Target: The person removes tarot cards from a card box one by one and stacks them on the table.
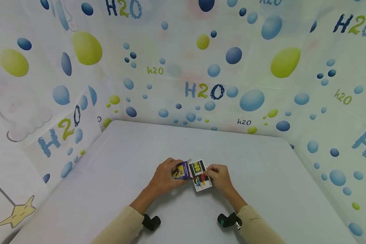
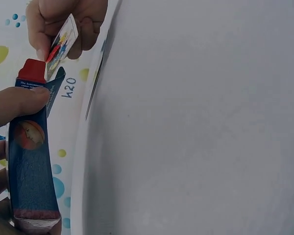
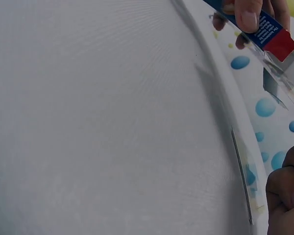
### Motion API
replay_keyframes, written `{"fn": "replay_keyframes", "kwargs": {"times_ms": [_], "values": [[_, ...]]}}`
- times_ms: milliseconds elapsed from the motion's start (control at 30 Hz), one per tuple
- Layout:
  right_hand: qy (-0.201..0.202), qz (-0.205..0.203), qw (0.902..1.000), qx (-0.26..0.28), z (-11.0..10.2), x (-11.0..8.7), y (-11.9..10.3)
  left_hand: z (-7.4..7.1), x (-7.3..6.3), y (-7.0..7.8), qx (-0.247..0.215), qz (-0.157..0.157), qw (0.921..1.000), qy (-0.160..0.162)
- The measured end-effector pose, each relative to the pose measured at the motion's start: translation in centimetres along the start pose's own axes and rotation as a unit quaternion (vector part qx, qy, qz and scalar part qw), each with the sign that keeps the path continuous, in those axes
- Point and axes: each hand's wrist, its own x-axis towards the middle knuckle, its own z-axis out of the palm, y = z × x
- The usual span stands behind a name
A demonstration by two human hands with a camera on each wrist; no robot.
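In the head view my left hand (image 1: 165,176) grips a small dark-blue card box (image 1: 180,170) with a yellow picture, thumb along its narrow side. The box's red-tipped flap (image 2: 33,71) stands out at the open end in the left wrist view. My right hand (image 1: 221,176) pinches a picture card (image 2: 63,44) between thumb and fingers, close to that opening. Whether the card's end is inside the box I cannot tell. Below the hands, another illustrated card (image 1: 202,184) lies on the table, seen nearly edge-on in both wrist views.
A white-covered table (image 1: 125,149) spreads around the hands. Behind it and at both sides hang white sheets (image 1: 177,44) printed with blue and green drops and "H2O". Black wrist devices (image 1: 151,222) sit by both cuffs.
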Motion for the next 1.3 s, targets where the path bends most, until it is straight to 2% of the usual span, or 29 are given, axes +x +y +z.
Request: {"fn": "replay_keyframes", "kwargs": {"times_ms": [167, 433, 767, 1100, 1300], "values": [[0.036, 0.008, 0.9991, 0.018, -0.6, 0.6, 0.8, -0.1, 0.2, -0.2, 0.004, -0.006, 1.0000, 0.004], [0.087, 0.033, 0.9945, -0.048, -1.2, 0.9, 1.4, -0.2, 0.2, 0.1, 0.008, -0.018, 0.9998, 0.005], [0.084, 0.066, 0.9897, -0.095, -1.3, 1.0, 1.4, -0.3, 0.2, 0.1, 0.007, -0.029, 0.9996, 0.004], [0.087, 0.063, 0.9832, -0.148, -1.2, 1.4, 1.8, -0.6, 0.2, -0.2, 0.000, -0.023, 0.9996, 0.014], [0.080, 0.055, 0.9740, -0.204, -1.0, 1.5, 2.0, -0.6, 0.2, -0.3, -0.003, -0.021, 0.9997, 0.012]]}}
